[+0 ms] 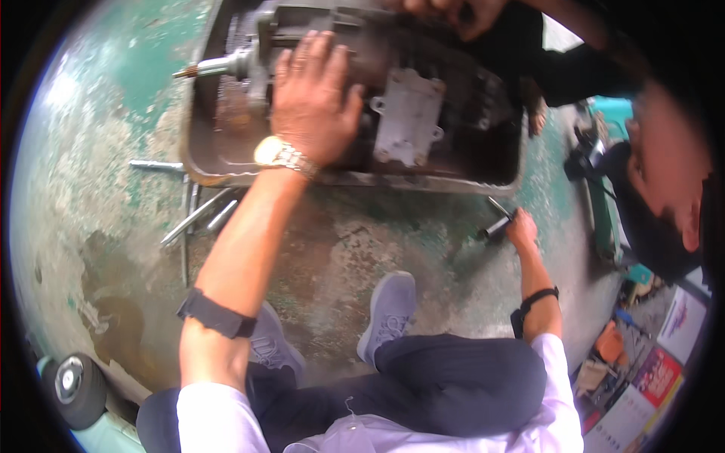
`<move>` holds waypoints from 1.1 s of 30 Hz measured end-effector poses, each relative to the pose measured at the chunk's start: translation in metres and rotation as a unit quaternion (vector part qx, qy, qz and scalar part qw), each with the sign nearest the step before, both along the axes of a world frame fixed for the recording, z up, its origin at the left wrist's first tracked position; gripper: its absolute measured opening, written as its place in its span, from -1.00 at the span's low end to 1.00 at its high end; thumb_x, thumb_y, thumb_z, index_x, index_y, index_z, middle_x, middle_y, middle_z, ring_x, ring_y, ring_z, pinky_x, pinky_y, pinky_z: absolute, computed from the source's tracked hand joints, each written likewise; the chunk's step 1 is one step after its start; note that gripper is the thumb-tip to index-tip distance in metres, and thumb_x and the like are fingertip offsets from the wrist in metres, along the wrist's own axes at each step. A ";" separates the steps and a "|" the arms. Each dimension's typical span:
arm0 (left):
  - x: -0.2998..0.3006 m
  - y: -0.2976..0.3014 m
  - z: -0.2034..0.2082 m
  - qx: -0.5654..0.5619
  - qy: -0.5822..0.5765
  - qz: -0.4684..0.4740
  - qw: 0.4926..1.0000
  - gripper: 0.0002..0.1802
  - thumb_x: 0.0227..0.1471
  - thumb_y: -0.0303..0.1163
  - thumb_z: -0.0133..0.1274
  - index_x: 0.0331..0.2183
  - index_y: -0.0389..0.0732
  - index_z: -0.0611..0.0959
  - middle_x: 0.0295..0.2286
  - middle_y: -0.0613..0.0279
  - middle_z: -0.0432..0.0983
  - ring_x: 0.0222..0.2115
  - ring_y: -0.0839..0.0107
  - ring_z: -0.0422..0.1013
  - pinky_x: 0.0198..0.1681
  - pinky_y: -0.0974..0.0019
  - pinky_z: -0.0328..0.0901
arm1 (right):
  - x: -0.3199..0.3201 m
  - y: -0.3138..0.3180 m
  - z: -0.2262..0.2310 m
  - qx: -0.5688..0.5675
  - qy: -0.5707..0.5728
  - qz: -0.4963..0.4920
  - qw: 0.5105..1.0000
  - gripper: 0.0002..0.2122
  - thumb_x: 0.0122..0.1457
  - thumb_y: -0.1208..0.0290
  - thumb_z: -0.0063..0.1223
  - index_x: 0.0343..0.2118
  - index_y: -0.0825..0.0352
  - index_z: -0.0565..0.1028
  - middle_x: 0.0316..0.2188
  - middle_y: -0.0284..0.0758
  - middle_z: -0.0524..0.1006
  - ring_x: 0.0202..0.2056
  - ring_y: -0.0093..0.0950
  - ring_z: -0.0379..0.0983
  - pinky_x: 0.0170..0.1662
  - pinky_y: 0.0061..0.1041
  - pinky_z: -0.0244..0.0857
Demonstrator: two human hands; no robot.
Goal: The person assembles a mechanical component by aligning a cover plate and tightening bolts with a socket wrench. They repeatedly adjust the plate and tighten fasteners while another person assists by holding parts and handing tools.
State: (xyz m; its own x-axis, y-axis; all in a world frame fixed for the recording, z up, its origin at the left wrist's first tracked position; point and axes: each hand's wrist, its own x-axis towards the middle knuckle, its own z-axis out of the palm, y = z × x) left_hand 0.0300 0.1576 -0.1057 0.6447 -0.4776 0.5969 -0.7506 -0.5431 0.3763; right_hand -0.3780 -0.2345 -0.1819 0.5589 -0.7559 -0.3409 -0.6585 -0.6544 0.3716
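In the dark rectangular metal tray (355,181), a grey shafted metal assembly (260,57) is seemingly steadied by the spread left hand (311,113); outside, a silver tubular tool (495,227) is gripped by the right hand (522,230); steadiness seems required.

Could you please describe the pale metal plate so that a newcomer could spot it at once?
Find the large metal tray in the upper part of the view. Inside it, just to the right of the person's left hand, is the pale metal plate, roughly rectangular. Its light grey surface stands out from its dark surroundings, and small rounded ears jut from its edges.
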 end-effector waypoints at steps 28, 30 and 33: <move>-0.001 0.000 0.002 -0.010 0.008 -0.007 1.000 -0.41 -0.03 -0.28 0.22 0.06 -0.24 0.53 0.14 -0.03 0.34 0.21 0.01 0.23 0.30 -0.08 0.04 | -0.009 0.024 0.013 0.004 -0.103 -0.095 0.990 -0.66 0.02 0.38 0.24 -0.09 0.27 0.53 -0.05 -0.16 0.53 0.03 -0.12 0.43 0.09 -0.20 0.33; -0.001 0.000 0.002 -0.009 0.011 -0.007 1.000 -0.41 -0.03 -0.28 0.22 0.06 -0.24 0.53 0.14 -0.03 0.34 0.21 0.00 0.23 0.30 -0.08 0.04 | -0.005 0.024 0.010 0.006 -0.087 -0.093 0.992 -0.66 0.02 0.39 0.22 -0.08 0.26 0.53 -0.05 -0.15 0.53 0.03 -0.11 0.43 0.09 -0.20 0.33; -0.001 0.000 0.002 -0.013 0.007 -0.009 1.000 -0.41 -0.03 -0.29 0.22 0.05 -0.25 0.53 0.15 -0.03 0.33 0.21 0.00 0.23 0.29 -0.09 0.04 | -0.001 0.025 0.008 0.009 -0.072 -0.103 0.992 -0.66 0.03 0.41 0.19 -0.07 0.27 0.53 -0.04 -0.15 0.53 0.03 -0.10 0.42 0.09 -0.20 0.33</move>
